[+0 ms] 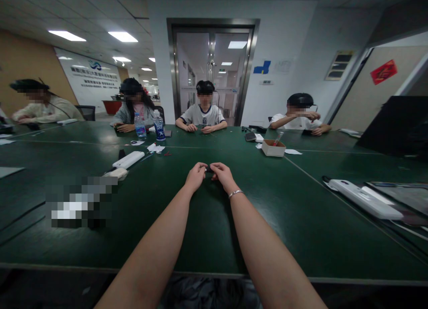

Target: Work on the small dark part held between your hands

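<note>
My left hand (196, 175) and my right hand (223, 175) meet over the middle of the green table (274, 202). Between their fingertips is a small black object (209, 168), too small and too far covered to name. Fingers of both hands are closed in a pinch on it, the left from one side and the right from the other. A silvery bracelet (236, 192) circles my right wrist.
Left of my arms lies a white power strip (129, 159); another power strip (364, 197) is at the right. Across the table are a small box (273, 148), paper scraps (155, 148) and two bottles (159, 126). Several people sit along the far side.
</note>
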`<state>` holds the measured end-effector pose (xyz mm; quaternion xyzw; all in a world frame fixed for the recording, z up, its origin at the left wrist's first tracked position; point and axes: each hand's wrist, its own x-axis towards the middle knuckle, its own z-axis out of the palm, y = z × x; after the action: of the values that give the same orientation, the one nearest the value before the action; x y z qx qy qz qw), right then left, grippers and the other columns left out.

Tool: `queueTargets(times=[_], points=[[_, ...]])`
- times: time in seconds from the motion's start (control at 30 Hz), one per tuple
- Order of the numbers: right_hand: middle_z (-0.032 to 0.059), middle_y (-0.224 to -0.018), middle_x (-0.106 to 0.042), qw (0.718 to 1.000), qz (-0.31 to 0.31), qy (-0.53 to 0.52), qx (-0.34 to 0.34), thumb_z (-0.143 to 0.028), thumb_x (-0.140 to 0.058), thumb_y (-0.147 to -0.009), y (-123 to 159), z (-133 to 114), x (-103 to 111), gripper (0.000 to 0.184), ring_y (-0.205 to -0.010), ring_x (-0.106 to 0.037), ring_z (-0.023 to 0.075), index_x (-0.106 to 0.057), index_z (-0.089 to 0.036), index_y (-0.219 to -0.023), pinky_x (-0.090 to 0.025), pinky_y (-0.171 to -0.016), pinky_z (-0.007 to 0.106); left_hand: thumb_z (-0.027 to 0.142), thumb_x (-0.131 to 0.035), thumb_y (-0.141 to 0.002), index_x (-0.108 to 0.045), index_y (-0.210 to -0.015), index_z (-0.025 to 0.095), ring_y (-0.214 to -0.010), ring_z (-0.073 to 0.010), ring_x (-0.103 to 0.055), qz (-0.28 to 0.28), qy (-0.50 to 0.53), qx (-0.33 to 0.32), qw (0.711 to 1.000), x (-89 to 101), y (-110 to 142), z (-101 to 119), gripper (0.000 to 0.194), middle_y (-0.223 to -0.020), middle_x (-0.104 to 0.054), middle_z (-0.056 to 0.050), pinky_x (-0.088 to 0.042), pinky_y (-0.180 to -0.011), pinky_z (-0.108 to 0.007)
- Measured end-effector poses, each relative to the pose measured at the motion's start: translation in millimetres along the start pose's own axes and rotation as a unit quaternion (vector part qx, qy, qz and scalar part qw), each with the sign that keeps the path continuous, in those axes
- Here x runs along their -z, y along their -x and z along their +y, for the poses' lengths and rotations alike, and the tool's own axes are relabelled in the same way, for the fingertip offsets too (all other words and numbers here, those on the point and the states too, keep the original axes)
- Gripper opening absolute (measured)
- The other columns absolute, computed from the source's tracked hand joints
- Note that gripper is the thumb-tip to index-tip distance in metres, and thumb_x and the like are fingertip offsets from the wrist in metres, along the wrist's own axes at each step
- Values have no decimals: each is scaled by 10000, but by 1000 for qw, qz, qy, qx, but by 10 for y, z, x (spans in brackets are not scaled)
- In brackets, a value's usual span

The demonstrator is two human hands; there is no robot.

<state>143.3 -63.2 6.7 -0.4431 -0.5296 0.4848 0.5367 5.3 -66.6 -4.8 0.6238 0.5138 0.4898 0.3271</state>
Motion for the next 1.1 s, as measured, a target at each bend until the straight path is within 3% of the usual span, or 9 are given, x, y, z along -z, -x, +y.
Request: queueTargets(times=[0.13,0.23,0.47,0.57,0.7,0.87,0.9,1.03,1.1], points=[[-70,-721,-546,999,-16,-28,15,-139,-618,-648,22,-20,17,403,-409,-493,21,-557,-199,-1042,-481,-431,169,295,-419,-827,-597,-973,203,-541,-113,-493,9,-4,3,1000,-1,-6,-12,248,-575,-521,31,-373,-552,-237],[-58,-795,-561,999,-35,-30,18,-126,-626,-630,35,-35,24,468,-419,-518,19,-536,-208,-1082,-482,-448,170,264,-424,-809,-605,-978,204,-594,-120,-516,21,-5,0,1000,3,-34,-40,255,-631,-550,17,-387,-578,-239],[-18,-681,-599,998,-54,-29,-16,-326,-648,-754,26,-50,-10,332,-418,-564,71,-560,-165,-1031,-454,-425,180,249,-403,-797,-617,-918,204,-575,-118,-489,37,21,-10,999,5,-67,-43,251,-600,-514,24,-392,-580,-236],[-31,-655,-593,997,-76,-26,-7,-312,-657,-743,37,-62,-5,313,-413,-546,61,-573,-165,-1006,-433,-418,167,243,-412,-790,-616,-928,203,-545,-111,-471,32,21,-14,999,11,-59,-40,250,-592,-510,29,-377,-554,-230],[-47,-786,-630,994,-99,-50,2,-204,-754,-615,68,-92,11,611,-493,-597,72,-480,-243,-1160,-480,-491,184,244,-421,-791,-617,-945,207,-532,-108,-473,35,18,-19,999,17,-52,-45,252,-619,-543,23,-377,-545,-232],[-42,-604,-581,991,-130,-11,-22,-313,-608,-782,57,-87,-10,268,-420,-541,69,-538,-164,-994,-428,-440,174,252,-421,-797,-626,-905,207,-609,-124,-534,43,13,-19,999,11,-67,-63,236,-726,-619,-6,-420,-607,-250],[-47,-629,-584,991,-131,-17,-16,-283,-625,-763,52,-80,-9,270,-418,-533,61,-530,-172,-991,-427,-444,173,251,-418,-797,-626,-898,207,-611,-124,-533,43,9,-21,999,11,-70,-68,236,-737,-622,-8,-422,-608,-250],[-68,-762,-599,991,-126,-48,-9,-191,-733,-632,36,-59,16,563,-501,-586,68,-445,-246,-1112,-472,-522,193,257,-413,-802,-627,-892,208,-675,-126,-552,44,5,-38,998,15,-69,-75,238,-826,-637,-14,-434,-631,-244],[-59,-697,-589,990,-135,-35,-32,-274,-678,-713,30,-57,22,441,-481,-577,78,-461,-222,-1093,-458,-505,200,261,-409,-806,-626,-894,208,-707,-130,-565,42,10,-38,998,16,-65,-71,241,-842,-641,-15,-440,-646,-242]])
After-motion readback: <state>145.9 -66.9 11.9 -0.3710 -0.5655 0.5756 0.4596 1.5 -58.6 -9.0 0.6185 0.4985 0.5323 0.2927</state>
